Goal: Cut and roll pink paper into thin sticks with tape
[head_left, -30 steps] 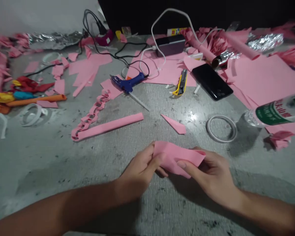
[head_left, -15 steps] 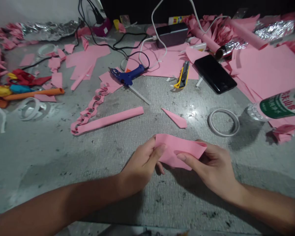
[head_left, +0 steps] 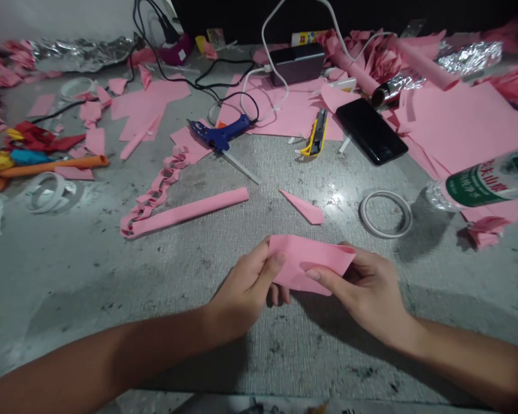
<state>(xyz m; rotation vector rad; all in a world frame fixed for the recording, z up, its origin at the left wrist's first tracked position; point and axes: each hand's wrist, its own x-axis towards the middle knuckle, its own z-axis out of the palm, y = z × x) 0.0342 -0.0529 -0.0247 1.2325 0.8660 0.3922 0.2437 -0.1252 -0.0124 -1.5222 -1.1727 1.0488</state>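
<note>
Between my two hands is a folded piece of pink paper [head_left: 304,256], held just above the table near its front. My left hand [head_left: 250,282] pinches its left end, thumb on top and fingers underneath. At the right end, my right hand [head_left: 366,287] grips it with the thumb pressed on the near face; its other fingers are mostly hidden behind. The paper's upper right edge shows a layered fold. Just beyond it lies a pointed pink paper piece [head_left: 304,208]. A rolled pink paper tube [head_left: 190,213] with a curled paper chain [head_left: 155,190] rests to the left.
Farther back are a blue glue gun [head_left: 222,133] with its cord, a yellow utility knife [head_left: 316,133] and a black phone [head_left: 371,131]. A tape roll [head_left: 386,214] and a water bottle [head_left: 479,184] lie on the right. Pink scraps [head_left: 151,103] and foil [head_left: 82,54] line the back.
The view has shifted slightly, so the table things sit a little farther left. Both hands keep hold of the folded paper; more left fingertips show beneath it.
</note>
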